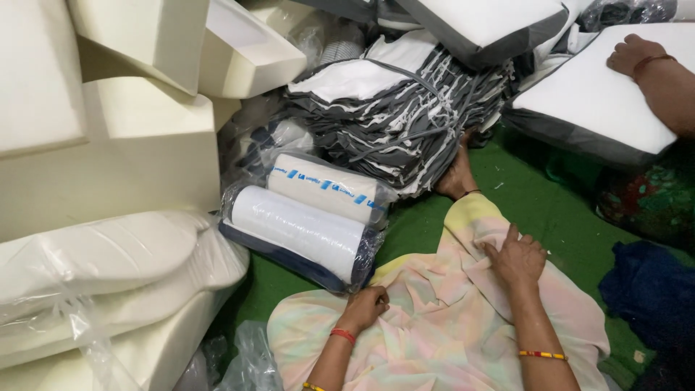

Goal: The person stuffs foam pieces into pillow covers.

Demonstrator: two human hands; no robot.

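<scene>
My left hand (363, 307) is curled at the edge of a pastel yellow-pink cloth (434, 326) that covers my lap, right beside a clear plastic bag with two white rolls (304, 217). Further right, my right hand (517, 257) lies on the same cloth with its fingers spread, holding nothing. My foot (456, 176) sticks out from under the cloth and touches a stack of folded grey-and-white covers (394, 108).
Cream foam blocks (108, 137) and plastic-wrapped foam pillows (108, 275) pile up on the left. Another person's hand (637, 56) rests on a white cushion with a grey edge (594, 101) at top right. A green mat (550, 210) covers the floor; dark blue cloth (651, 289) lies at right.
</scene>
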